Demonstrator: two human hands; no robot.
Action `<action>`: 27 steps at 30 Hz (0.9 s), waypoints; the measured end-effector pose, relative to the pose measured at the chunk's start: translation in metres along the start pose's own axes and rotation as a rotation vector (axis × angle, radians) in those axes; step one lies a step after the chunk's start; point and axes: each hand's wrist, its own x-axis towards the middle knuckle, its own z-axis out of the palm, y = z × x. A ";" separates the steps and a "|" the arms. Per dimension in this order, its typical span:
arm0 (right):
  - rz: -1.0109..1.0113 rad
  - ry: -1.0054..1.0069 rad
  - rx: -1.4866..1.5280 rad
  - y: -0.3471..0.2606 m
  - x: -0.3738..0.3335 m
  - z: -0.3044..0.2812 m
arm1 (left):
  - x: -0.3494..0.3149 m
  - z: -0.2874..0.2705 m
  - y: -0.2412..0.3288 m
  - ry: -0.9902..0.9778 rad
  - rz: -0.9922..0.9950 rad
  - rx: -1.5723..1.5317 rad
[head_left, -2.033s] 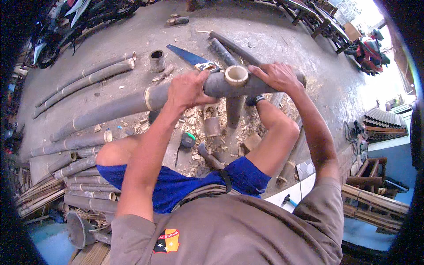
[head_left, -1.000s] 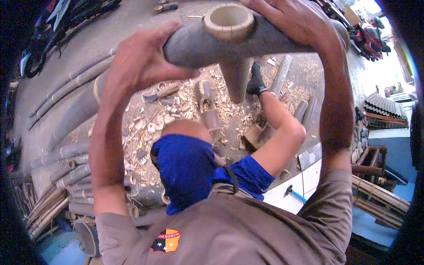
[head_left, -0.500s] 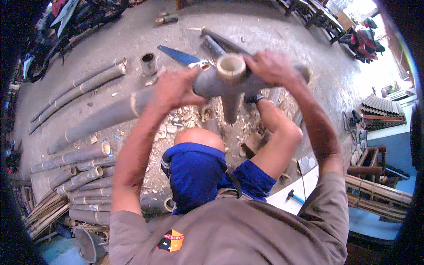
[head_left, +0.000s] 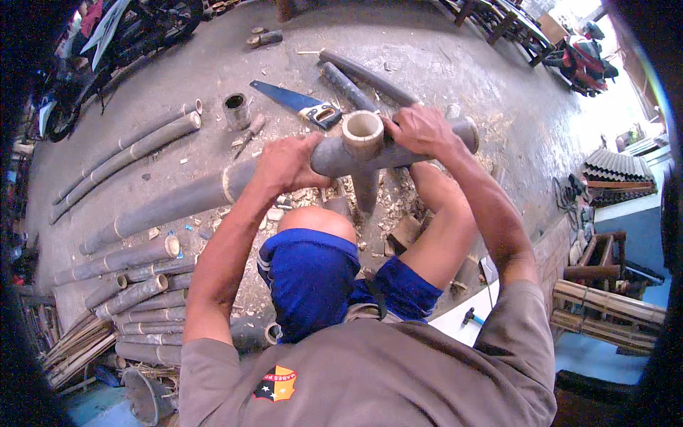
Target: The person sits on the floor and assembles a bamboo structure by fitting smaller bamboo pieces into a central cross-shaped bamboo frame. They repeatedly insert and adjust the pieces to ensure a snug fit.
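Observation:
A long, thick dark bamboo pole (head_left: 171,205) lies slantwise before me, from the lower left up to the right over my legs. A shorter bamboo tube (head_left: 364,135) crosses it, its pale open end facing up and its lower part (head_left: 366,191) showing beneath the pole. My left hand (head_left: 286,165) is closed around the pole left of the tube. On the tube's right, my right hand (head_left: 421,130) grips the pole from above, thumb side close to the tube's rim. Both hands' fingertips are partly hidden behind the pole.
Beyond the pole lie a handsaw (head_left: 288,101), a knife (head_left: 250,135), a short bamboo cup (head_left: 236,112) and bamboo pieces (head_left: 366,77). Cut bamboo lengths (head_left: 146,292) are stacked at the left. A hammer (head_left: 471,317) lies at the right; wood chips litter the floor. A motorcycle (head_left: 135,35) stands far left.
The pole's right end and the crossing tube have come slightly down and left, with both hands still on the pole. The saw's handle, partly covered before, now shows whole.

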 end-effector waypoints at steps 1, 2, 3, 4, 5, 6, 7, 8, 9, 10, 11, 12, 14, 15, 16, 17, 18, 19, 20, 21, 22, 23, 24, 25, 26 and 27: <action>0.004 0.022 0.017 -0.003 -0.003 -0.020 | -0.001 -0.013 0.002 0.038 0.019 0.001; 0.009 0.032 0.037 -0.010 -0.005 -0.037 | -0.003 -0.024 0.000 0.067 0.033 -0.005; -0.004 0.045 0.029 -0.016 -0.004 -0.056 | -0.003 -0.041 -0.002 0.048 0.018 -0.062; -0.014 0.056 0.018 -0.023 -0.002 -0.079 | -0.006 -0.066 0.008 0.037 -0.025 -0.014; 0.009 -0.017 0.016 -0.036 -0.006 -0.108 | -0.010 -0.082 0.013 0.041 -0.036 -0.052; 0.006 0.031 -0.004 -0.027 -0.006 -0.095 | -0.007 -0.092 0.020 0.060 -0.021 -0.098; 0.002 0.080 -0.024 -0.011 -0.004 -0.059 | -0.001 -0.069 0.018 0.029 -0.048 -0.084; -0.013 0.125 -0.044 -0.001 -0.006 -0.024 | -0.003 -0.035 0.015 -0.001 -0.084 -0.071; -0.008 0.143 -0.058 0.012 -0.002 0.006 | 0.011 -0.011 0.013 -0.129 -0.114 0.072; 0.077 0.080 0.027 0.007 -0.003 0.020 | 0.002 0.017 -0.012 -0.039 -0.013 0.010; 0.041 0.008 0.045 0.010 0.006 0.020 | 0.011 0.009 -0.007 -0.100 -0.052 0.017; 0.008 -0.059 0.053 0.013 0.011 0.011 | 0.019 -0.002 0.003 -0.152 -0.086 0.020; -0.022 -0.026 0.043 0.010 0.013 0.011 | 0.018 0.001 -0.002 -0.129 -0.062 0.007; -0.041 -0.008 0.040 0.006 0.015 0.009 | 0.016 -0.001 -0.006 -0.117 -0.054 0.005; -0.038 0.010 0.035 0.003 0.016 0.004 | 0.014 -0.004 -0.010 -0.068 -0.031 0.009; -0.033 0.009 0.036 -0.001 0.014 -0.002 | 0.010 -0.004 -0.012 -0.036 -0.013 0.002; -0.034 0.004 0.041 -0.005 0.015 -0.009 | 0.005 -0.006 -0.014 -0.007 -0.001 -0.003; -0.007 -0.012 0.028 -0.004 0.015 -0.019 | 0.006 -0.014 -0.009 0.005 0.003 -0.035; -0.026 0.058 0.048 -0.016 0.007 -0.040 | 0.002 -0.036 -0.005 0.013 -0.014 -0.051; -0.020 0.043 0.035 -0.029 0.002 -0.061 | -0.002 -0.051 -0.005 0.042 -0.030 -0.055; -0.011 0.046 0.008 -0.034 0.004 -0.076 | -0.001 -0.046 -0.009 0.052 -0.036 -0.036; -0.027 0.134 -0.012 -0.018 0.006 -0.051 | 0.008 -0.030 -0.009 0.060 -0.014 -0.037; -0.047 0.209 -0.026 -0.004 -0.001 -0.011 | 0.004 -0.012 -0.006 0.057 0.001 -0.043; 0.061 0.059 -0.016 0.003 0.011 0.010 | 0.008 0.007 -0.009 0.004 -0.025 0.008; 0.050 0.039 0.001 0.003 0.017 0.015 | 0.011 0.006 -0.012 -0.010 -0.034 0.013; 0.040 0.019 0.018 0.004 0.021 0.018 | 0.012 0.005 -0.013 -0.025 -0.043 0.018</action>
